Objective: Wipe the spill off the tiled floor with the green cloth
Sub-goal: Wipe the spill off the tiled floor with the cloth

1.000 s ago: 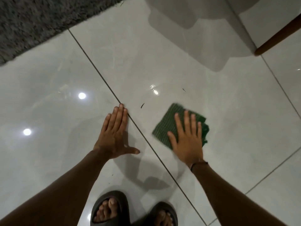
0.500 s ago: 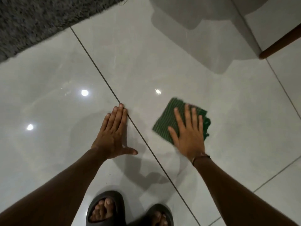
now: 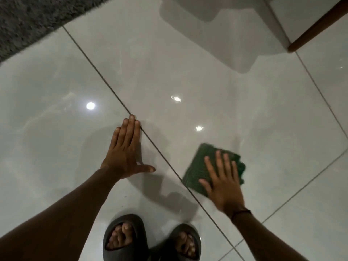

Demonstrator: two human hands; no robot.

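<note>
A folded green cloth (image 3: 199,166) lies flat on the glossy grey tiled floor (image 3: 207,72), just right of a diagonal grout line. My right hand (image 3: 223,183) presses down on it with fingers spread, covering its near right part. My left hand (image 3: 126,151) rests flat on the floor left of the grout line, fingers together, thumb out, holding nothing. Wet glints (image 3: 177,98) shine on the tile beyond the cloth; no clear puddle shows.
A dark grey rug (image 3: 33,21) fills the top left corner. A brown wooden furniture leg (image 3: 318,27) meets the floor at the top right. My two feet in dark slippers (image 3: 124,238) stand at the bottom edge between my arms.
My right hand has dragged the green cloth toward me and slightly right, away from the glints. The small dark specks seen on the tile a second ago are gone. My left hand stays planted.
</note>
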